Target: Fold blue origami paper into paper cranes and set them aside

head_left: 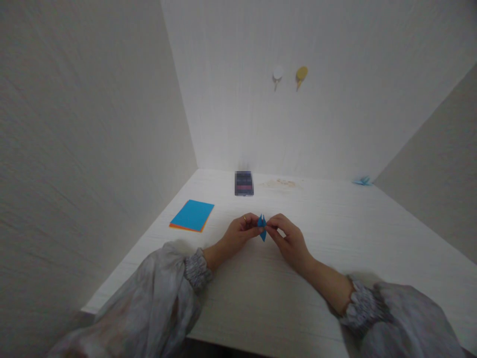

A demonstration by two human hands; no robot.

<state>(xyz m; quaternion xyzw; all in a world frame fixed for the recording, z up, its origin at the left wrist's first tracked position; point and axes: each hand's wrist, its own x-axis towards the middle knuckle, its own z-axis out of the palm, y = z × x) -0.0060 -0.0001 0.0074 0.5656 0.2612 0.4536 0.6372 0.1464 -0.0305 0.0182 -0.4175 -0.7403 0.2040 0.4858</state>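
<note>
A small folded blue paper piece [262, 227] is held just above the white table [335, 238], pinched from both sides. My left hand [238, 233] grips its left side with closed fingers; a ring shows on one finger. My right hand [288, 241] pinches its right side, fingers curled. Two pointed tips of the paper stick up between the hands and one points down.
A stack of square paper sheets [192, 216], blue on top and orange beneath, lies to the left. A dark phone-like object [244, 183] rests farther back. A finished blue folded figure [362, 181] sits at the far right corner. Two round hooks [289, 75] hang on the wall.
</note>
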